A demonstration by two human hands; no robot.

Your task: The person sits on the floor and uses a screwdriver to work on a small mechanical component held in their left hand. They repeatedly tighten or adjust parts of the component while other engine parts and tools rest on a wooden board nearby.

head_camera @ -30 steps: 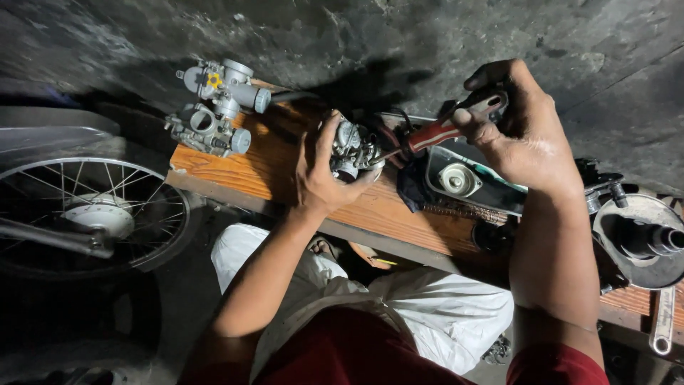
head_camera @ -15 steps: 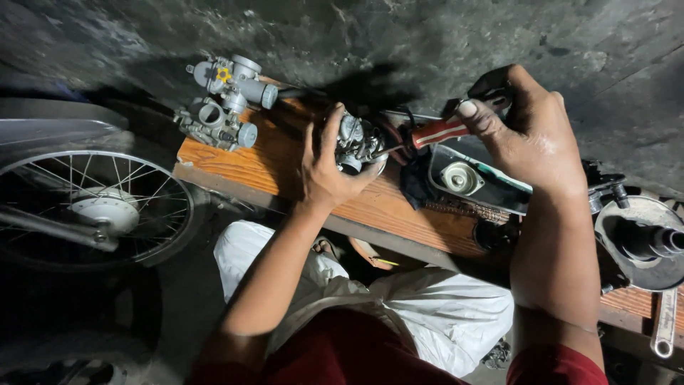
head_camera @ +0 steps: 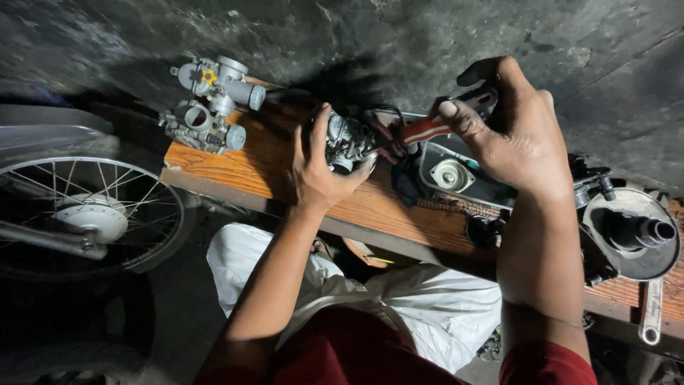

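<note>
My left hand [head_camera: 319,170] grips a small metal carburetor [head_camera: 348,141] above a wooden plank [head_camera: 256,160]. My right hand [head_camera: 514,132] is closed round a red-handled screwdriver [head_camera: 426,129], whose shaft points left into the carburetor. Two more grey carburetors [head_camera: 212,103] lie side by side on the plank's left end, apart from both hands.
A spoked motorcycle wheel [head_camera: 85,214] stands at the left. A dark tray with a round metal part [head_camera: 452,173] sits under my right hand. A clutch-like drum [head_camera: 630,232] and a wrench [head_camera: 650,314] lie at the right. White cloth [head_camera: 399,299] covers my lap.
The view has shifted slightly. My right hand has turned a little on the screwdriver handle; my left hand keeps the carburetor in place.
</note>
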